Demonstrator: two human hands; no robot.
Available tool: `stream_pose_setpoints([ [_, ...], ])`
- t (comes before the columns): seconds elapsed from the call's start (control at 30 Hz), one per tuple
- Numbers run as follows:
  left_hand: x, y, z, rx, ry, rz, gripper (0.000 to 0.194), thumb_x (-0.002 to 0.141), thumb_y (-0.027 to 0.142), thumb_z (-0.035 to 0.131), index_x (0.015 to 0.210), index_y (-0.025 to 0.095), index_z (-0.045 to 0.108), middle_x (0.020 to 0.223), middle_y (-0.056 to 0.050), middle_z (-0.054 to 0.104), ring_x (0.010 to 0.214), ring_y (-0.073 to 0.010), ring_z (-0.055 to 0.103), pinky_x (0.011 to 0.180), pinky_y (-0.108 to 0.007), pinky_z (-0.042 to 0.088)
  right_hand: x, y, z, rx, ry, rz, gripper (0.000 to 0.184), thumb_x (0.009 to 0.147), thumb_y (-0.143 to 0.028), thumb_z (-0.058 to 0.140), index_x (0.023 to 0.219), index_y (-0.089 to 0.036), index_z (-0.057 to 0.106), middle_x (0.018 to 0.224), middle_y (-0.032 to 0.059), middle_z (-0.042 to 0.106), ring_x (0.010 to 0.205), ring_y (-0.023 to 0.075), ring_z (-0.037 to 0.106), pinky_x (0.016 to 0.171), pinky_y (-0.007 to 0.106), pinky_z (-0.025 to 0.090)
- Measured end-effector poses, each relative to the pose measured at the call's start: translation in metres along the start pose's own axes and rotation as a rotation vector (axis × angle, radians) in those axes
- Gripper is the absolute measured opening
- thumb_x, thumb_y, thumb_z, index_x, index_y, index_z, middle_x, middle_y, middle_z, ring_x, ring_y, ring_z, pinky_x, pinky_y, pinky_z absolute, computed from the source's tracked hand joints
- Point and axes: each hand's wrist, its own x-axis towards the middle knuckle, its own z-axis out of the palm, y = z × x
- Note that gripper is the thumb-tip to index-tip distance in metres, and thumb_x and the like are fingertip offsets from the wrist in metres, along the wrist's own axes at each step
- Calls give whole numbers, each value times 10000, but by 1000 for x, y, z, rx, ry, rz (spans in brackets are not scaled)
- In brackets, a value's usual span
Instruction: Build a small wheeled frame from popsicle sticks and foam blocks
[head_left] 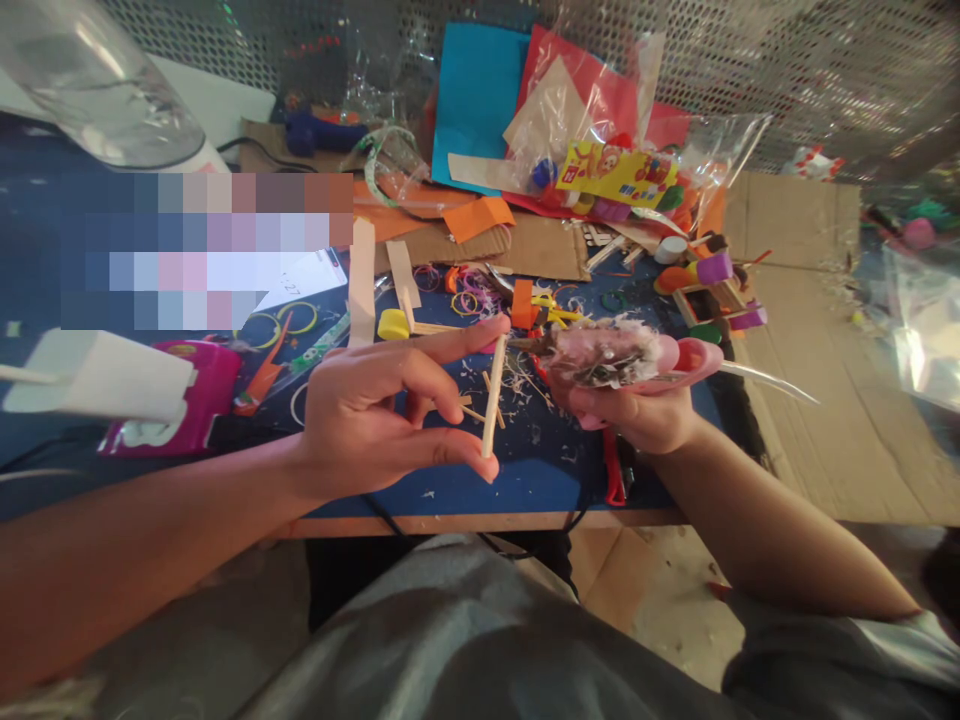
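My left hand (375, 410) holds a thin wooden stick (493, 395) upright, pinched end to end between the index fingertip on top and the thumb below. My right hand (645, 405) is closed round a pink tool (622, 355) caked with dried glue and fluff; its nozzle points left at the top of the stick. Both hands hover over the near edge of a blue table (525, 480) strewn with wood shavings and short stick pieces.
Craft clutter fills the table: coloured rubber bands (469, 290), flat wooden sticks (362, 285), cardboard (540, 245), blue and red paper sheets (480, 90), plastic bags (622, 170), a pink object (187, 400) at left. A clear bottle (97, 80) is at top left. Cardboard flooring (810, 400) lies to the right.
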Motion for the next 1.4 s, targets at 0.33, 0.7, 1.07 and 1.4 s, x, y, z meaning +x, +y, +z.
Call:
stream_pose_setpoints([
  [0.33,1,3,0,40,13,-19,471,899,537,1054,808,237,702,761,-3,810,436,-88,597,398,-235,485,3,0,-1,5,-55,-91,250,992,-474,915,1170,-299,930,1179,86,940,1362,360,857,1270,502,673],
  [0.7,-3,2,1,28,34,-42,401,880,445,1082,833,231,747,1205,-100,937,500,-92,687,387,-233,490,1,-3,0,0,-108,-125,161,1031,-422,881,1103,-281,909,920,61,871,1237,345,875,1288,513,646],
  [1.07,-6,-6,-5,5,23,-89,401,798,546,1119,830,312,794,857,8,867,588,-151,724,448,-293,479,3,1,-4,-71,-183,-288,318,1069,-321,831,1379,-293,894,1354,83,919,1313,318,879,1215,443,697],
  [1.4,-9,-7,-6,-21,29,-123,413,814,560,1108,844,291,796,1288,-44,926,617,-133,750,426,-290,478,7,-3,-3,-87,-188,-348,258,1052,-312,863,1303,-266,906,1004,53,906,990,238,889,1073,354,721],
])
